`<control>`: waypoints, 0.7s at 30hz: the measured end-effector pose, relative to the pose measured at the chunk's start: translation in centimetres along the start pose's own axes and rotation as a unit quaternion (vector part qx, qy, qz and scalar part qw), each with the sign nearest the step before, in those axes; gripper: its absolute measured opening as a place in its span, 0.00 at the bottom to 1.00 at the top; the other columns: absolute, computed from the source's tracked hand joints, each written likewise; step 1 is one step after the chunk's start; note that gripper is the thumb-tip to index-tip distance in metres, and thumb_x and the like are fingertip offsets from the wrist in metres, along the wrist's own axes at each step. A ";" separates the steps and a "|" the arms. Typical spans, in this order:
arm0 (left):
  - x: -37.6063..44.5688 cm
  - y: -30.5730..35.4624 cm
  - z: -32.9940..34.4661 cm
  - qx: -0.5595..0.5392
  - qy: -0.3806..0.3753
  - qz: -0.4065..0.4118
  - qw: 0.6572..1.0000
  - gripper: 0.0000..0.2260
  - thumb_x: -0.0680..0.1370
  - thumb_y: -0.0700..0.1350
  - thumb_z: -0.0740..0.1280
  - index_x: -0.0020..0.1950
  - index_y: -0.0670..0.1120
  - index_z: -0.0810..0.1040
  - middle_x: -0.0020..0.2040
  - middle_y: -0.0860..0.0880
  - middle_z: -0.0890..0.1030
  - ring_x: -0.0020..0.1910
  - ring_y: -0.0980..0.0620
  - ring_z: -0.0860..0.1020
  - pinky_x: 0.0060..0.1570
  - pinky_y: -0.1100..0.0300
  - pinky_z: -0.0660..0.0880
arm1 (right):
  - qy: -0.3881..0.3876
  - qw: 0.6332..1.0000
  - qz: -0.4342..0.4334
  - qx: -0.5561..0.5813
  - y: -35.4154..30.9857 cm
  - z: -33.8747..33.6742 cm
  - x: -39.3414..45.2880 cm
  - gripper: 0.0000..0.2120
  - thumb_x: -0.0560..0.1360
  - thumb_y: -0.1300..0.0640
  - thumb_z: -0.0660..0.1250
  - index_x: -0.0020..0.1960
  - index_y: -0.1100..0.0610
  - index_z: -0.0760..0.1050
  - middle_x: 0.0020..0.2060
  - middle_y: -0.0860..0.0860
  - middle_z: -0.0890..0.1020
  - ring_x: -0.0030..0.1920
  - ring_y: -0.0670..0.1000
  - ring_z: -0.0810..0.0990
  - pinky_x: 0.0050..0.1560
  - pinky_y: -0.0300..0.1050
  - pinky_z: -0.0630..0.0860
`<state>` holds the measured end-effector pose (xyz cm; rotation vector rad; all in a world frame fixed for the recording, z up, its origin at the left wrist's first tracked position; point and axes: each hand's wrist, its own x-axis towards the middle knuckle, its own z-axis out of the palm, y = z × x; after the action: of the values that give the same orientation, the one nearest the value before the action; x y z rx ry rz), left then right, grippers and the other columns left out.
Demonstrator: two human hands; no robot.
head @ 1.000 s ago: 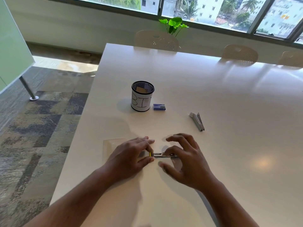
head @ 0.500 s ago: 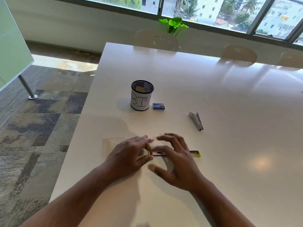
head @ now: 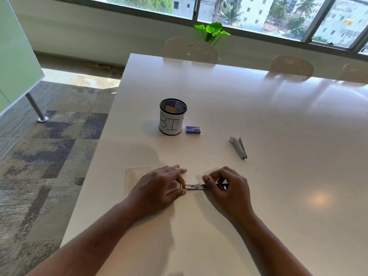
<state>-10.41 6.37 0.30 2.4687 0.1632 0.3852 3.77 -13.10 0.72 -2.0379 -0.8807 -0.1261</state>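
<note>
Both hands were on the stapler magazine low in the frame. Left hand fingers pinched its yellow end, right hand fingers curled around the other.

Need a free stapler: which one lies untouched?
The white stapler lying alone; the left hand and right hand grip the yellow-tipped metal stapler.
</note>
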 end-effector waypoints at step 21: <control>-0.2 0.9 0.0 0.033 0.009 0.015 0.999 0.05 0.79 0.50 0.72 0.55 0.56 0.81 0.71 0.59 0.78 0.75 0.59 0.71 0.70 0.58 0.71 | -0.040 0.994 -0.072 -0.073 0.1 -1.2 0.3 0.15 0.81 0.42 0.62 0.47 0.49 0.83 0.47 0.41 0.84 0.50 0.49 0.80 0.52 0.56 0.76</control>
<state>-10.55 5.60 0.79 2.5355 0.1493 0.4205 4.31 -13.88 1.49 -2.1253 -1.0961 -0.1945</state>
